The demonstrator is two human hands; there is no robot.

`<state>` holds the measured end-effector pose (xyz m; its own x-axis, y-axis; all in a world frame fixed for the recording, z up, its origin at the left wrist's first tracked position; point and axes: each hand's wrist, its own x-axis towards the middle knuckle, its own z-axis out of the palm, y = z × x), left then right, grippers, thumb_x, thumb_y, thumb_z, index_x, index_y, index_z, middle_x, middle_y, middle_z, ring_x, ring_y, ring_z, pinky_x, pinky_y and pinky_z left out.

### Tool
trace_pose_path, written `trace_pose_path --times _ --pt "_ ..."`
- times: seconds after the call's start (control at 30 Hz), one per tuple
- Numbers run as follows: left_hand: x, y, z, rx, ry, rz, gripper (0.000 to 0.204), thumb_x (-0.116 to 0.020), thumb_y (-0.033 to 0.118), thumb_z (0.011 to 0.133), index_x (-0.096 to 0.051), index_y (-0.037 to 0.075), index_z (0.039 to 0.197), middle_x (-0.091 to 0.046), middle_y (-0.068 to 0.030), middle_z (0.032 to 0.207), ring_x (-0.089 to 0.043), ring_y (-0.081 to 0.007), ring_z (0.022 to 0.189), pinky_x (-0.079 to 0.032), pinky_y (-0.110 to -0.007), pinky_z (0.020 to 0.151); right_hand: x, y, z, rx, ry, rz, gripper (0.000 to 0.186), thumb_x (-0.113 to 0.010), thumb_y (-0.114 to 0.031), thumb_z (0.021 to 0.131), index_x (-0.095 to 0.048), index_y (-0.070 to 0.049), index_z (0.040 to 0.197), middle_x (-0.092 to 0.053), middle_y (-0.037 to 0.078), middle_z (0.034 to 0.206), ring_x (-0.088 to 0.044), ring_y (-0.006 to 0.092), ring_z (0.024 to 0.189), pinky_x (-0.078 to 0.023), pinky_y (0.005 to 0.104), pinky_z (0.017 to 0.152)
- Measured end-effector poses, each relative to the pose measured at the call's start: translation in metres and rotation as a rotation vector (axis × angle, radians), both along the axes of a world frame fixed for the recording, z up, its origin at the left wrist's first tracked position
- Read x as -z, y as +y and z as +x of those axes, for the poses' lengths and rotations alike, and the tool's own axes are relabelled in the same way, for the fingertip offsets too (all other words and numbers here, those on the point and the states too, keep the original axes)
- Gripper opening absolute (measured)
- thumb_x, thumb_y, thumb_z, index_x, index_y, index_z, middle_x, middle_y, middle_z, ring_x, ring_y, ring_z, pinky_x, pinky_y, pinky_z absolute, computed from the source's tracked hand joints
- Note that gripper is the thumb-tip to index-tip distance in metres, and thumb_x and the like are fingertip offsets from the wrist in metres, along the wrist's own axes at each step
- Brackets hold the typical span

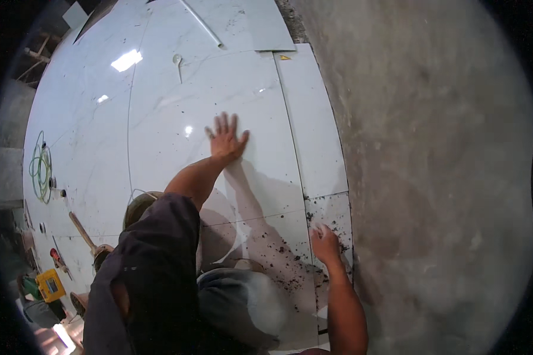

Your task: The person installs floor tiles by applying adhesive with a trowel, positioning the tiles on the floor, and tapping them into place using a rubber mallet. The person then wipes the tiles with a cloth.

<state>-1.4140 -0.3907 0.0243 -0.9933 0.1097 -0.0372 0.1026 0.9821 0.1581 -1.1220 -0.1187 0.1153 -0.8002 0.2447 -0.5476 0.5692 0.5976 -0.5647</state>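
My left hand lies flat with its fingers spread on a large glossy white floor tile. Lower right, by the wall, my right hand is closed over a narrow cut tile at the floor's edge. What its fingers hold, if anything, I cannot make out. Dark crumbs of debris are strewn around that hand and across the tile beside my knee. A dark joint runs between the large tiles and the narrow strip along the wall.
A bare plaster wall rises on the right. Ahead lie a white pipe and a small round-headed tool. On the left are a coiled green hose, a wooden handle, a bucket and a yellow device.
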Motion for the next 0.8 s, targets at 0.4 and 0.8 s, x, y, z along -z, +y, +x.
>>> trace_pose_path --times 0.4,0.8 --pt "-0.174 0.010 0.176 0.402 -1.189 0.586 0.064 -0.041 0.054 0.091 -0.049 0.003 0.129 -0.056 -0.0246 0.121 -0.051 -0.0397 0.114 -0.039 -0.046 0.098 -0.160 0.063 0.164 0.018 -0.549 0.151 0.036 -0.057 -0.026 0.085 -0.061 0.003 0.107 -0.067 0.017 0.092 -0.063 0.0314 0.088 -0.048 0.0391 0.077" --pt "-0.461 -0.123 0.220 0.177 -1.141 0.567 0.070 -0.044 0.049 0.091 -0.025 0.009 0.144 -0.010 -0.0280 0.149 -0.021 -0.0441 0.135 -0.027 -0.045 0.109 -0.226 0.014 0.011 0.491 -0.760 -0.244 0.031 -0.054 -0.028 0.087 -0.060 -0.002 0.103 -0.063 0.013 0.088 -0.061 0.0293 0.081 -0.047 0.0410 0.071"
